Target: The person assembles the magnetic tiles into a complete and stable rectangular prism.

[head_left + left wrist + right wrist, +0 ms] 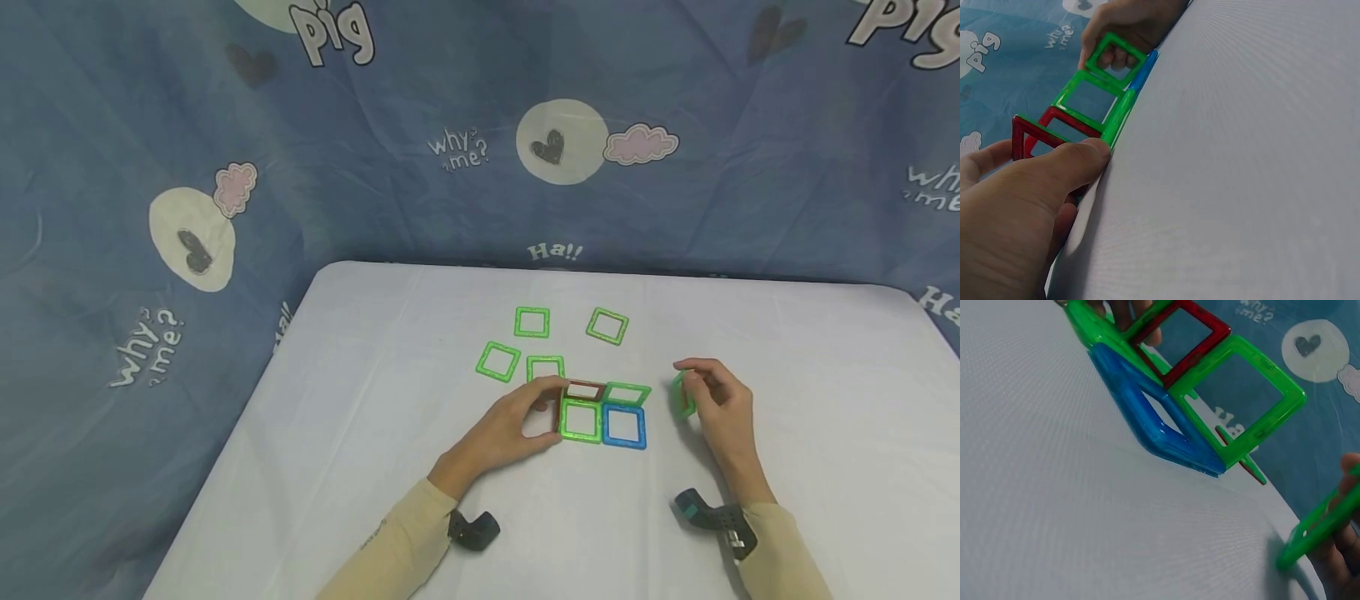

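Square magnetic frame tiles are joined near the table's middle. A green tile [581,421] and a blue tile [625,427] lie flat side by side. Behind them, a red tile [585,390] and another green tile [628,394] stand up from their far edges. My left hand [513,429] pinches a red tile [1018,137] upright at the left side, thumb at its near end. To the right, apart from the joined tiles, my right hand [722,400] grips a loose green tile [1322,528] on edge; its lower edge is close to the table.
Several loose green tiles lie behind the joined ones, among them one at the back left [532,322], one at the back right [607,327] and a tilted one [498,362]. A white cloth [360,375] covers the table. Blue printed fabric [375,167] hangs behind it.
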Demonstrator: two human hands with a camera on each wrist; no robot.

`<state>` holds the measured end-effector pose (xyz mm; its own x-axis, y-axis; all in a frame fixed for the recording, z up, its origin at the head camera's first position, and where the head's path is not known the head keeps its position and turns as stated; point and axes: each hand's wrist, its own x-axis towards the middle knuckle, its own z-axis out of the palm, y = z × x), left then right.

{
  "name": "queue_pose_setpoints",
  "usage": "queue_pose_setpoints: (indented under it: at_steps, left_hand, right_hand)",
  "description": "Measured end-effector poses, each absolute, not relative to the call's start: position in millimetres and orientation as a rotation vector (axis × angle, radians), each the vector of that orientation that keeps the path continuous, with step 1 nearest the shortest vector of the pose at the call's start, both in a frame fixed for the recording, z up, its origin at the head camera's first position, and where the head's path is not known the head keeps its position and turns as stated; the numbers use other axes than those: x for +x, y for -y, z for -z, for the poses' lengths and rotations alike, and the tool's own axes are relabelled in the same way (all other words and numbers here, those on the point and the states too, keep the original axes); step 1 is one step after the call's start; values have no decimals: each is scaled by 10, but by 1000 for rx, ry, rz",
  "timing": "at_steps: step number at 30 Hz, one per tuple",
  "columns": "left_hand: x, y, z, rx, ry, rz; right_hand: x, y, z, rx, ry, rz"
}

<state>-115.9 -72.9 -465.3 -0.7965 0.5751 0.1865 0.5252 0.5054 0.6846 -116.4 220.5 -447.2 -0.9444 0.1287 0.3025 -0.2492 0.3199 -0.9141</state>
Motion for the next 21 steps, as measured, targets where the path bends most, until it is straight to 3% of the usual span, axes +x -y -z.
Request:
queue_pose_setpoints:
  at_steps: [8,21]
  left_hand:
    - [-1161,733,4658,993,-2672,-1184]
    - [-1170,728,4683,1000,-2692,-1167]
  right_hand:
    - [-1231,-2304,4675,219,2321,-1686]
    - [-1209,-2284,4642,332,2369,-1686]
